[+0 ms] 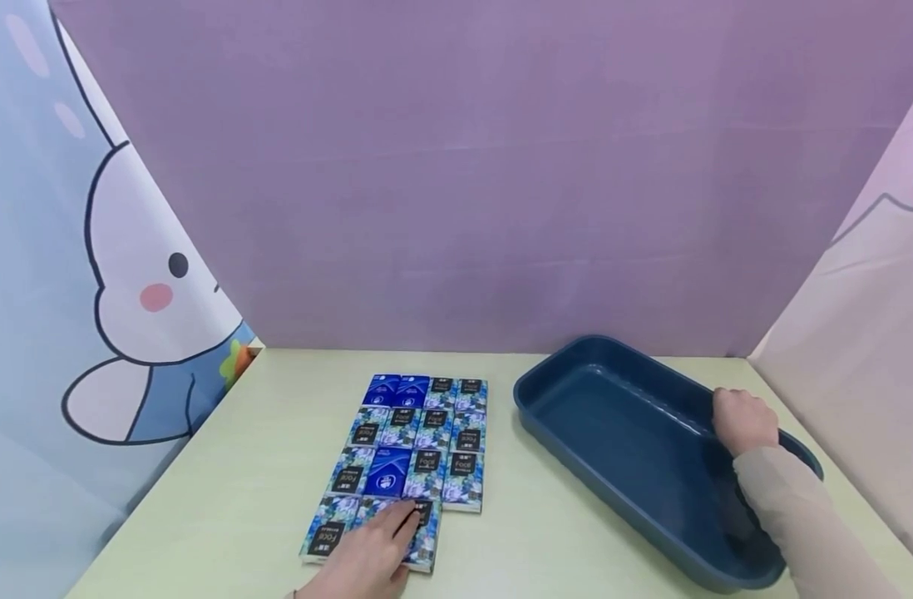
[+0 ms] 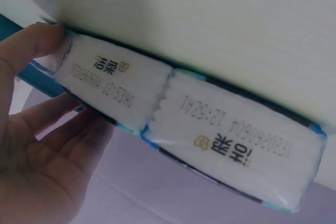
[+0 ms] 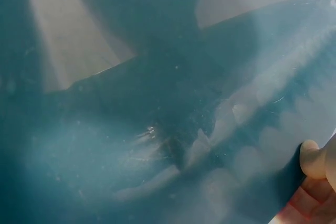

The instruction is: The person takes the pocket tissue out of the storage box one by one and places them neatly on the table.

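Several pocket tissue packs [image 1: 436, 428] lie in close rows on the table, most floral blue and a few plain dark blue. My left hand [image 1: 376, 545] is at the nearest row, its fingers across the top of the right-hand floral tissue pack [image 1: 426, 545]. In the left wrist view the thumb presses against the end of a tissue pack [image 2: 113, 74], with the fingers on its other face. My right hand [image 1: 742, 420] grips the far right rim of a dark blue rectangular basin [image 1: 621, 433]. The right wrist view shows the thumb [image 3: 313, 161] over that rim.
The pale green tabletop [image 1: 224, 466] carries the packs left of centre and the basin at right, slanted and reaching the near edge. A purple cloth [image 1: 486, 183] stands behind. Printed cloths [image 1: 150, 249] hang along both sides.
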Available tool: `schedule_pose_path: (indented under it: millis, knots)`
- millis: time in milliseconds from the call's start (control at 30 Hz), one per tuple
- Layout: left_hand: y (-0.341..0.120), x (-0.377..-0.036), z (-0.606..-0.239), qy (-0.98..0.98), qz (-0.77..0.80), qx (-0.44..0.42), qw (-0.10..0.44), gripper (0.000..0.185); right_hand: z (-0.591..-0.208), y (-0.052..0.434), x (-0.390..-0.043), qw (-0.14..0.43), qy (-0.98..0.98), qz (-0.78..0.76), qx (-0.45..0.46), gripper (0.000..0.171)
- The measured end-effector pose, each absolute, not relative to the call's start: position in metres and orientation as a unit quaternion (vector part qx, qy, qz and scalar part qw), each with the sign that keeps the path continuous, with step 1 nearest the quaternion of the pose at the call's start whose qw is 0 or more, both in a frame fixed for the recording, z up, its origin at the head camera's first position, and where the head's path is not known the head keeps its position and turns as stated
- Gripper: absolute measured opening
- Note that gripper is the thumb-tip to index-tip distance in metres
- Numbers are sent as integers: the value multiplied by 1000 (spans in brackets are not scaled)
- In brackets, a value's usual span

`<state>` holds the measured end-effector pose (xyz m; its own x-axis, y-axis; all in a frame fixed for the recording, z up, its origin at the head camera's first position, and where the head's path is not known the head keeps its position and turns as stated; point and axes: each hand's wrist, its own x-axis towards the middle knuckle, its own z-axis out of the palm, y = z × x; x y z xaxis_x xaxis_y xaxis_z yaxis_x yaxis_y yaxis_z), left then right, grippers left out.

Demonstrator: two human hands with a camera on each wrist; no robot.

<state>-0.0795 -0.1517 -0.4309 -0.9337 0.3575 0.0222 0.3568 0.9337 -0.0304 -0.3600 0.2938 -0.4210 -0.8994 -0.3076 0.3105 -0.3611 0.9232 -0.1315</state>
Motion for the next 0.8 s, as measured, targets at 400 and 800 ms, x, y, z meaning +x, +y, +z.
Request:
schedule_pose_path:
  millis: [400,800]
  knots:
    - [-151,-91,-432,-980,18,-198,25,53,-420,296,-365,130,-970,158,129,36]
    - [-151,-90,-384,-985,18,-169,-14,69,-389,286,-361,190,-946,171,198,43]
